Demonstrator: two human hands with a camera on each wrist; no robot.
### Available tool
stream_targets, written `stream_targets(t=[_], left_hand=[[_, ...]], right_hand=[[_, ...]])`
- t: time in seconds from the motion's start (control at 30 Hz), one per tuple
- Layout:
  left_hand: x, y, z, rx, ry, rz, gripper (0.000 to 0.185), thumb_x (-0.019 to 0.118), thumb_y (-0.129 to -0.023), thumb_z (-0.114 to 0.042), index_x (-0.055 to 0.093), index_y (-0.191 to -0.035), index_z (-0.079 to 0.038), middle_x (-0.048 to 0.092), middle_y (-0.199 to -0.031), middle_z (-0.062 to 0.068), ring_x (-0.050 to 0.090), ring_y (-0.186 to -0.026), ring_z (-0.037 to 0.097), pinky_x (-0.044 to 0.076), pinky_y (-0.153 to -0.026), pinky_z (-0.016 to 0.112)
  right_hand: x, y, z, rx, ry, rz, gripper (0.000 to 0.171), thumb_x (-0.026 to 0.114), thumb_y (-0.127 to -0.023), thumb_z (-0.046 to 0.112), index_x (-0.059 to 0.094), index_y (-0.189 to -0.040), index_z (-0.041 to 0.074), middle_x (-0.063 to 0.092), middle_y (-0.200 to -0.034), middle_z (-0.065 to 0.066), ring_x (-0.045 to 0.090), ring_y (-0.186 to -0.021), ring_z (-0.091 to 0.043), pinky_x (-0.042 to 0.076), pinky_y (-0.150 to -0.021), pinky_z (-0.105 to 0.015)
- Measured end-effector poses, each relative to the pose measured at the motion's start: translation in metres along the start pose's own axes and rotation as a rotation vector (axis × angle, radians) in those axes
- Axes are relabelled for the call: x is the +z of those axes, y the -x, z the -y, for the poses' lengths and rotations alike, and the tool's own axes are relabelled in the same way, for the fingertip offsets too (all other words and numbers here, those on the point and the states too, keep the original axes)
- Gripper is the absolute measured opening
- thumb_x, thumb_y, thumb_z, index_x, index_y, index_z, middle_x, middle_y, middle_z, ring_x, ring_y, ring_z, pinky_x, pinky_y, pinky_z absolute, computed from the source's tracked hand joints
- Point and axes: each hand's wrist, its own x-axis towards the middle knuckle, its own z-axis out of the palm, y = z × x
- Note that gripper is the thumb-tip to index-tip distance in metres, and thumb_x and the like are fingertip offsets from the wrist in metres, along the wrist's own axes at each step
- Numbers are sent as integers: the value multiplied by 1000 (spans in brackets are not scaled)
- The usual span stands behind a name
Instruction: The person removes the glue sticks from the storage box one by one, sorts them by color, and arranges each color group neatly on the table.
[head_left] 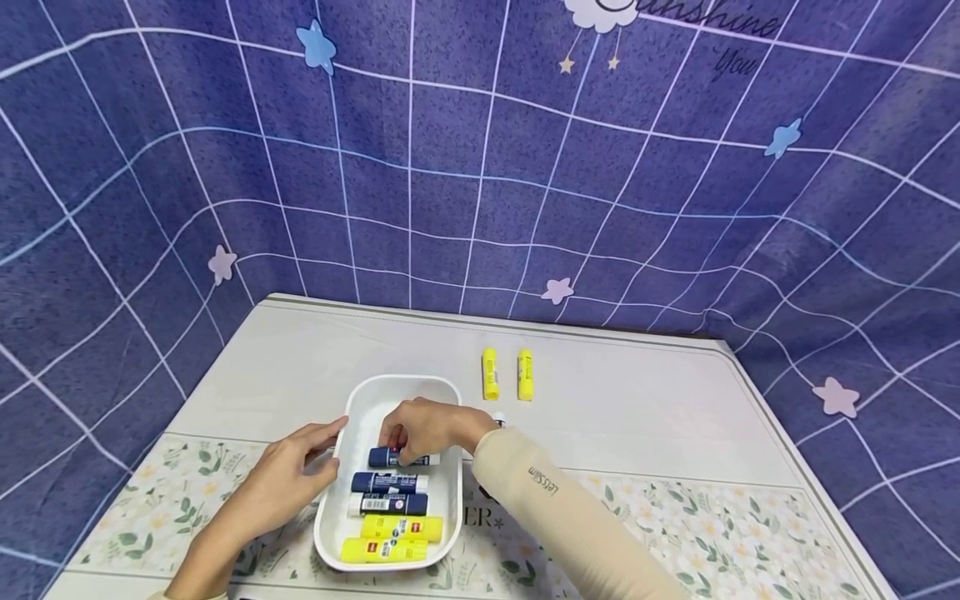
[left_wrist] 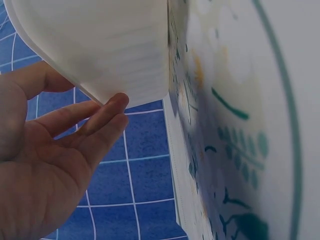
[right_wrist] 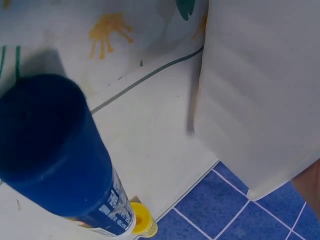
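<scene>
The right hand (head_left: 429, 423) reaches into a white tray (head_left: 408, 378) and pinches a dark blue glue stick (head_left: 381, 457) low over the tray floor. Its fingers cover part of that stick. Thumb and fingers of the left hand (head_left: 281, 475) hold the tray's left rim; in the left wrist view, fingertips (left_wrist: 117, 101) lie against the outer wall. Nearer the front of the tray, two more blue glue sticks (head_left: 388, 504) lie sideways in a row. Two yellow glue sticks (head_left: 385, 550) lie in front of those.
Two yellow glue sticks (head_left: 490, 373) lie on the table behind the tray's right side. Another blue glue stick (right_wrist: 65, 150) is outside the tray, mostly hidden by the right sleeve in the head view. A blue grid curtain (head_left: 480, 167) hangs along the table's back edge.
</scene>
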Motion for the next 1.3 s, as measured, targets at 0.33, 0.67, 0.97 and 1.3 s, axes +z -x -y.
stream_targets(t=[0.33, 0.67, 0.97, 1.3], left_hand=[[1, -2, 0, 3, -3, -1, 55, 68, -93, -2, 55, -146, 2, 65, -135, 23, 68, -121, 41, 59, -101, 48], [2, -2, -2, -1, -9, -3, 55, 68, -93, -2, 56, -146, 2, 65, -135, 23, 69, -119, 39, 60, -101, 48], [2, -2, -3, -24, -10, 35, 56, 68, -94, -5, 54, -148, 1, 63, -138, 24, 67, -121, 42, 60, -101, 48], [0, -3, -2, -23, -28, 13, 57, 68, -92, -3, 55, -147, 2, 61, -140, 25, 67, -121, 42, 59, -101, 48]], right_hand=[[-7, 6, -2, -20, -124, -106, 29, 83, -85, 8, 75, -113, 14, 73, -95, 9, 65, -85, 2, 56, -77, -10], [-21, 33, 5, -73, -373, -371, 35, 78, -88, 5, 72, -123, 6, 75, -107, -6, 68, -94, -6, 60, -86, -14], [-26, 77, -3, 48, -735, -661, 39, 75, -88, 2, 69, -127, 1, 72, -114, -14, 67, -98, -14, 63, -82, -21], [-23, 123, -43, 208, -981, -931, 37, 70, -86, -7, 67, -123, -10, 69, -108, -15, 64, -93, -11, 62, -83, -16]])
